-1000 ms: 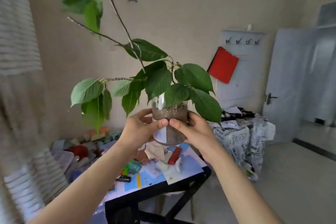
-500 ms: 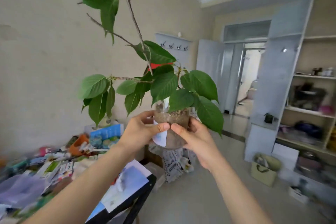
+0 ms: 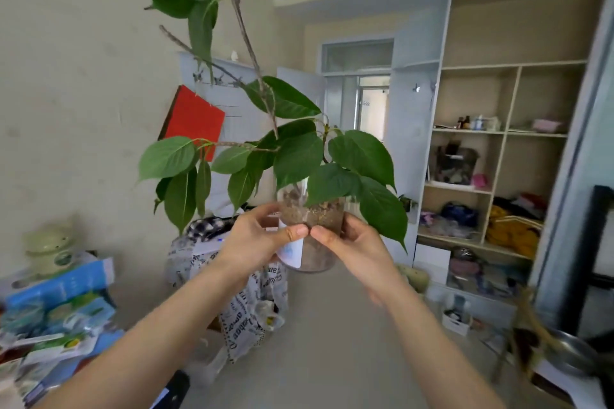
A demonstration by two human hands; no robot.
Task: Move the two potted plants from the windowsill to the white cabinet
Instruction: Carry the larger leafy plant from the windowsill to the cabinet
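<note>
1. The left hand (image 3: 255,239) and the right hand (image 3: 357,247) clasp one potted plant (image 3: 309,236) between them, held up in the air at the middle of the view, well above the floor (image 3: 332,325).
2. Each hand wraps one side of the clear pot; the two thumbs meet at its front, tips touching or nearly so, over a white label (image 3: 294,254) on the pot wall.
3. The pot holds brown, gritty soil. The plant stands roughly upright, its bare woody stem (image 3: 242,33) rising past the top edge of the view, with broad green leaves spread to both sides.
4. Behind the plant to the right stands an open shelving unit (image 3: 505,156) with cluttered compartments.
5. A red sheet (image 3: 192,119) hangs on the white panel behind the leaves, and a newsprint-patterned cloth (image 3: 249,315) drapes below the hands.
6. Blue and green packets (image 3: 56,305) lie piled at lower left.
</note>
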